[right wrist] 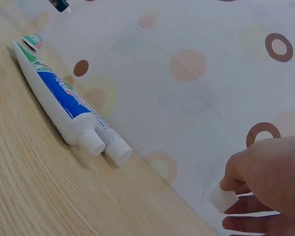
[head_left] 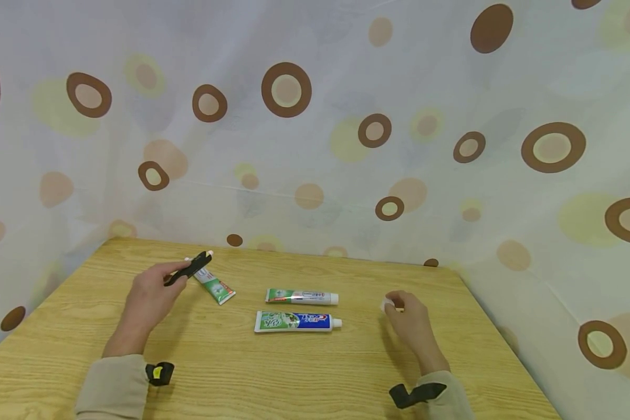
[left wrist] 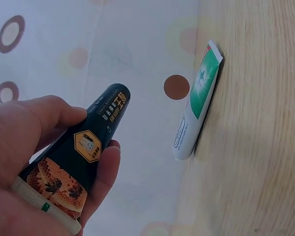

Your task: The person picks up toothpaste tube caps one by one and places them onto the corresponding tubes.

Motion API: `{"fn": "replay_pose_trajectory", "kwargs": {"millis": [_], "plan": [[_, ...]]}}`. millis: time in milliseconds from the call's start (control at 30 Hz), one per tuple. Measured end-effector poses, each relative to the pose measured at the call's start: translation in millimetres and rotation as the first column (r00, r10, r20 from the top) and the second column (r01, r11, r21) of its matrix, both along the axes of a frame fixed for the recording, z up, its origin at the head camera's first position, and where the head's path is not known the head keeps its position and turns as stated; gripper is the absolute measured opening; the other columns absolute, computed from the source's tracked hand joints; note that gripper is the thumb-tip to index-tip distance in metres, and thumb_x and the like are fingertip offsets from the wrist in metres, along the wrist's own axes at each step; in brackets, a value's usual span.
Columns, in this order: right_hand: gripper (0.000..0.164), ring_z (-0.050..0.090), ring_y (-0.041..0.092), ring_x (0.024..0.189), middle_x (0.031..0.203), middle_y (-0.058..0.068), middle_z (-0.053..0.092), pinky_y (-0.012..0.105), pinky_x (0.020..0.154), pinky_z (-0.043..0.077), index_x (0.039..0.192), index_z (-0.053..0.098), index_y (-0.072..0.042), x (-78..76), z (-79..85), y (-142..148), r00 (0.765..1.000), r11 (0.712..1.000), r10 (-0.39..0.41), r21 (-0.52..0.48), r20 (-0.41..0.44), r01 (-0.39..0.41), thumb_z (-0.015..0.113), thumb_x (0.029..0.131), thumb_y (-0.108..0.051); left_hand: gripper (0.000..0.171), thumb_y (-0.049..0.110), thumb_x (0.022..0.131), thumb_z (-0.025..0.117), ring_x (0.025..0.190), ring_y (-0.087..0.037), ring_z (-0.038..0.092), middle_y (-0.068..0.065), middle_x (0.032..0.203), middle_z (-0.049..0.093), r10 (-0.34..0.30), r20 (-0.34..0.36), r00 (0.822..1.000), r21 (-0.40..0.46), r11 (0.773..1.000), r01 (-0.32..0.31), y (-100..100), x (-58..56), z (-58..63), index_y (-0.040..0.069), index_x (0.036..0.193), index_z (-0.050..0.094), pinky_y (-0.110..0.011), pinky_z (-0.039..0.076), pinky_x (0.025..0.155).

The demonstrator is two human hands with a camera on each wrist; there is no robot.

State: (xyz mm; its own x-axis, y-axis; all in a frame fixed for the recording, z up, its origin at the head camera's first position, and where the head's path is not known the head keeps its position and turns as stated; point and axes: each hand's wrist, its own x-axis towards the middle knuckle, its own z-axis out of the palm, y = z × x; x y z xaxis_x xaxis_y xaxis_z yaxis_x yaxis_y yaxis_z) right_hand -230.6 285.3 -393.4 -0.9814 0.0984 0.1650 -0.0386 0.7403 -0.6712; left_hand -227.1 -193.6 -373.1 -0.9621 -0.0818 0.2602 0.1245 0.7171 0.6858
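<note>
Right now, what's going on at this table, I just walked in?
A person's left hand holds up a dark toothpaste tube with a honeycomb picture, while the right hand pinches a small white piece, possibly its cap. Three more tubes lie on the yellow wood-grain table: a white-and-green tube near the left hand, and, mid-table, a green-and-silver tube behind a blue-and-green tube. Neither hand touches those three.
</note>
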Motion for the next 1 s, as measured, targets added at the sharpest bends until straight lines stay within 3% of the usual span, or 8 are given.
{"fn": "replay_pose_trajectory", "kwargs": {"millis": [233,433,633,767,1000], "plan": [[0.031,0.060,0.034,0.116,0.124,0.020,0.061,0.046,0.093,0.052,0.127,0.062,0.000,-0.6,1.7,-2,0.999,0.998,0.023,-0.052,-0.022,-0.024,0.058,0.099,-0.014,0.038,0.015,0.099,0.060,0.113,-0.038,0.059,-0.025,0.136,0.059,-0.071,-0.021,0.997,0.031,0.997,0.072,4,-0.4,3.2,0.010,0.136,0.061,-0.033,0.043,0.070],[0.030,0.061,0.030,0.117,0.130,0.015,0.060,0.042,0.094,0.053,0.127,0.064,-0.006,2.1,6.6,-7,0.998,0.977,0.062,-0.206,-0.008,-0.062,0.059,0.099,-0.015,0.036,0.020,0.097,0.064,0.123,-0.038,0.056,-0.019,0.137,0.060,-0.134,-0.003,0.991,0.100,0.986,0.134,11,-0.3,7.1,0.014,0.133,0.065,-0.033,0.044,0.075],[0.029,0.064,0.025,0.114,0.134,0.018,0.056,0.040,0.095,0.054,0.125,0.064,-0.001,3.6,11.0,-14,0.987,0.898,0.160,-0.413,-0.014,-0.151,0.061,0.097,-0.006,0.034,0.020,0.094,0.069,0.115,-0.031,0.058,-0.015,0.131,0.066,-0.171,-0.005,0.985,0.174,0.970,0.169,16,-0.6,7.5,0.015,0.128,0.069,-0.025,0.048,0.069],[0.030,0.066,0.015,0.108,0.135,0.019,0.053,0.036,0.093,0.055,0.127,0.063,0.002,2.9,12.0,-18,0.973,0.854,0.229,-0.475,-0.027,-0.214,0.060,0.097,-0.002,0.032,0.018,0.092,0.071,0.106,-0.026,0.059,-0.013,0.126,0.068,-0.183,-0.017,0.983,0.178,0.967,0.183,20,0.0,7.9,0.016,0.124,0.071,-0.024,0.048,0.066],[0.031,0.065,0.008,0.106,0.136,0.017,0.054,0.029,0.091,0.055,0.127,0.063,0.000,2.8,14.2,-25,0.961,0.840,0.273,-0.474,-0.055,-0.265,0.062,0.097,-0.008,0.029,0.018,0.090,0.073,0.084,-0.022,0.057,-0.013,0.124,0.069,-0.225,-0.015,0.974,0.189,0.956,0.223,27,0.9,10.9,0.021,0.120,0.074,-0.027,0.045,0.056]]}}
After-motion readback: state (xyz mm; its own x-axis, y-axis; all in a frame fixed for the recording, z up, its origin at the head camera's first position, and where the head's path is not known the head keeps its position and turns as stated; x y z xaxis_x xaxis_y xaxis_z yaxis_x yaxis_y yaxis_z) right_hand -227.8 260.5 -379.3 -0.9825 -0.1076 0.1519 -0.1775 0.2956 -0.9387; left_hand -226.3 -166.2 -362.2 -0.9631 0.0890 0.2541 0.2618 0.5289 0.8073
